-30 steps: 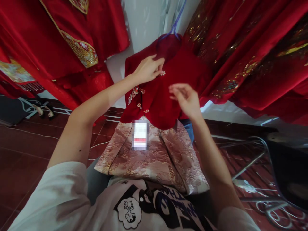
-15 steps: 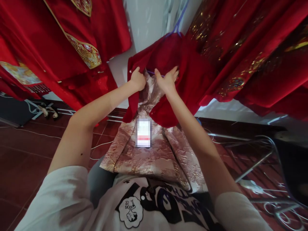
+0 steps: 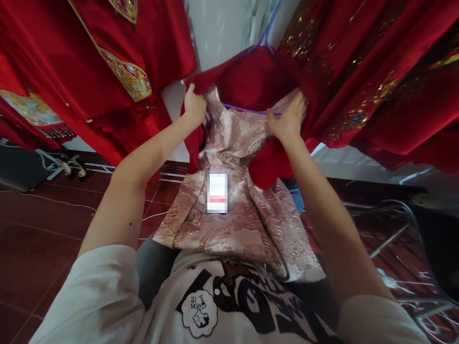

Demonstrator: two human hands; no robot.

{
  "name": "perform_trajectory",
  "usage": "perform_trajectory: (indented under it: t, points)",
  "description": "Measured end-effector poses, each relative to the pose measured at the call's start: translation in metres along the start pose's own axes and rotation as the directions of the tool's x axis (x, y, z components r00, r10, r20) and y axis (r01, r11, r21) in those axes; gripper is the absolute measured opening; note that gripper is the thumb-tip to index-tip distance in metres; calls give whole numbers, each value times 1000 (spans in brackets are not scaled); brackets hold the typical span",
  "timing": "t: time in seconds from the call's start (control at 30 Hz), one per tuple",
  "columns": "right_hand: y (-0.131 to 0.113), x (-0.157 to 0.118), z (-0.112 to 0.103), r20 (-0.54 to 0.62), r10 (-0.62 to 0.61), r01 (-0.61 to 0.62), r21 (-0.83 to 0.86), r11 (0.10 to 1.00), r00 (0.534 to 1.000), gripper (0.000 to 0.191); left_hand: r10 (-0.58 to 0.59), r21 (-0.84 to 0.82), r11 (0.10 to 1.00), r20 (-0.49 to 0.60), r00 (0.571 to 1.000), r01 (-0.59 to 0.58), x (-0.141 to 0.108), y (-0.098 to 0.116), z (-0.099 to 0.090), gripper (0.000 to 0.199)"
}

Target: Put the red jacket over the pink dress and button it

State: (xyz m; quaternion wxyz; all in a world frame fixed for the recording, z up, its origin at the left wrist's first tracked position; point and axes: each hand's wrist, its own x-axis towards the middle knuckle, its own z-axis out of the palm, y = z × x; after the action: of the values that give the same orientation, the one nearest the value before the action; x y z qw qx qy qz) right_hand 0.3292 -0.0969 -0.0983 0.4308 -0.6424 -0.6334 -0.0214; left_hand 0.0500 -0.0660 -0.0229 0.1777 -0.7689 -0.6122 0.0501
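Note:
A pink and gold brocade dress (image 3: 229, 229) lies over my lap, its upper part inside an open red jacket (image 3: 247, 79). Both garments are on a purple hanger (image 3: 266, 36), whose lower bar shows at the dress neckline. My left hand (image 3: 195, 106) is closed on the jacket's left front edge, beside the dress shoulder. On the other side my right hand (image 3: 289, 117) grips the jacket's opposite front, its fingertips partly hidden in the red cloth. A lit phone (image 3: 217, 193), its screen blurred, rests on the dress skirt.
Red embroidered garments hang at the left (image 3: 125, 71) and red garments with gold sequins (image 3: 344, 95) at the right. A metal-framed chair (image 3: 398, 229) stands on the right. Shoes (image 3: 73, 169) and a white cable (image 3: 71, 203) are on the tiled floor (image 3: 43, 239).
My hands have moved apart, the right one further to the right. The jacket fronts have spread wider, showing more of the dress top and the hanger bar.

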Motion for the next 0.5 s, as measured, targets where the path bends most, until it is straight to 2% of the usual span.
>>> perform_trajectory:
  t: [0.1,0.2,0.33,0.5]
  points:
    - [-1,1,-17,4,123,-123,-49,991,992,78,-91,4,996,-107,990,92,17,-18,5,116]
    - [-4,4,-43,26,149,-144,-139,980,988,79,-166,37,984,-177,970,175,30,-31,13,107]
    - [3,17,-68,110,173,-143,-237,961,979,74,-190,43,979,-137,972,197,31,-33,16,100]
    - [7,29,-89,144,193,-166,-185,969,971,57,-196,-62,980,-139,971,189,20,-35,12,96]
